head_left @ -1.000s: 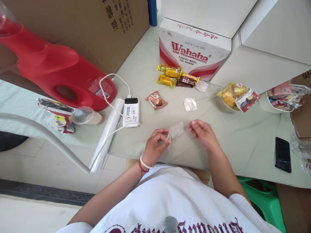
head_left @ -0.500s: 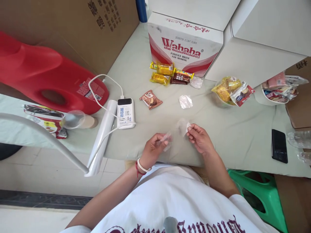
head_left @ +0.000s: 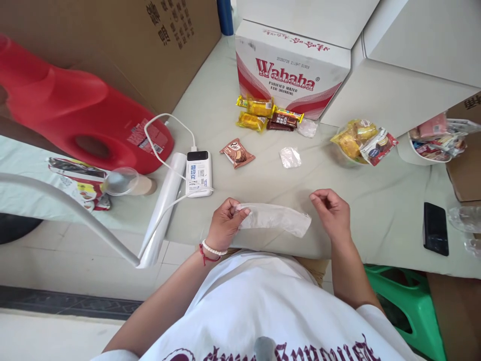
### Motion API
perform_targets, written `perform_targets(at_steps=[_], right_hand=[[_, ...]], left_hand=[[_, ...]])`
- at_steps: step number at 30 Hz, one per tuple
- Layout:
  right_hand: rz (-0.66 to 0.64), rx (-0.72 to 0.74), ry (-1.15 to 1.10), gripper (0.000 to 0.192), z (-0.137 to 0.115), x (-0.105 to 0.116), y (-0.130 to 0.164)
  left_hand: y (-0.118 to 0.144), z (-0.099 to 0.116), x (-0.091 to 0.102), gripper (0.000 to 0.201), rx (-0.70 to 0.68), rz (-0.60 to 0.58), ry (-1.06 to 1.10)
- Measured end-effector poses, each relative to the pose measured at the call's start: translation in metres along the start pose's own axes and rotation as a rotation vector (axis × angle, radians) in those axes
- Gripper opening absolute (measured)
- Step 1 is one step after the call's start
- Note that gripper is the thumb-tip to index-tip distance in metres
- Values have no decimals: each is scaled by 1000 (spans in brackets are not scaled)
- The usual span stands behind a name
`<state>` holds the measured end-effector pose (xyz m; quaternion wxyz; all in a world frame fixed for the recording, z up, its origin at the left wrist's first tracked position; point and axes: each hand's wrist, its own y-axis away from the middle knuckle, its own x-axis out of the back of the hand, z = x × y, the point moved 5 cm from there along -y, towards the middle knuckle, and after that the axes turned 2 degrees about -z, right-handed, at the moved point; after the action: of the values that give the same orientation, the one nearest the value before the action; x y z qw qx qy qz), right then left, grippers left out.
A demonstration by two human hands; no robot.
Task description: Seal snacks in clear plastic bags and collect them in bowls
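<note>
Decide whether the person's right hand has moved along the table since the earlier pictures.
Yes. The right hand has shifted rightward, away from the white power bank, and the clear plastic bag now lies stretched out.

left hand [head_left: 224,225]: we pinch one end of a clear plastic bag [head_left: 276,219] between thumb and fingers.
bag: we see it stretched out flat along the near edge of the table [head_left: 376,210].
right hand [head_left: 330,213]: we hold it loosely curled just past the bag's other end, not touching it.
further back: we see a white power bank [head_left: 199,173], a brown snack packet [head_left: 237,153] and a water carton [head_left: 291,75].
right side: we see a black phone [head_left: 435,228].
</note>
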<state>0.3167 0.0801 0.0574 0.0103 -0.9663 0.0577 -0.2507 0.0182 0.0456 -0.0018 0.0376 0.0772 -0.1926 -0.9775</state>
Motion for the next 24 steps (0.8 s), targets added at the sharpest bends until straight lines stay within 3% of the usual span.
perform_targets(at_steps=[3, 5, 8, 10, 13, 16, 18, 19, 21, 24], right_hand=[[-217, 252, 109, 21, -24, -24, 7], [-415, 309, 154, 24, -26, -39, 10], [-677, 193, 171, 21, -14, -52, 13], [-745, 84, 159, 25, -4, -51, 15], [-677, -28, 141, 26, 7, -45, 19], [-503, -66, 141, 25, 14, -43, 26], [-409, -68, 138, 21, 16, -45, 32], [-380, -69, 134, 19, 16, -47, 35], [-340, -65, 129, 16, 13, -50, 41], [-303, 0, 126, 15, 3, -51, 47]], left_hand=[[1, 6, -3, 49, -48, -10, -34], [-1, 12, 0, 46, -99, -16, -74], [-12, 21, 10, 40, -170, 19, -155], [-20, 27, 17, 37, -223, 71, -209], [-19, 33, 17, 44, -375, 199, -319], [5, 34, -2, 39, -544, 331, -496], [18, 26, -29, 15, -555, 177, -538], [21, 20, -45, 12, -504, 40, -523], [19, 5, -68, 22, -313, -116, -421], [3, -14, -89, 33, -40, -155, -243]])
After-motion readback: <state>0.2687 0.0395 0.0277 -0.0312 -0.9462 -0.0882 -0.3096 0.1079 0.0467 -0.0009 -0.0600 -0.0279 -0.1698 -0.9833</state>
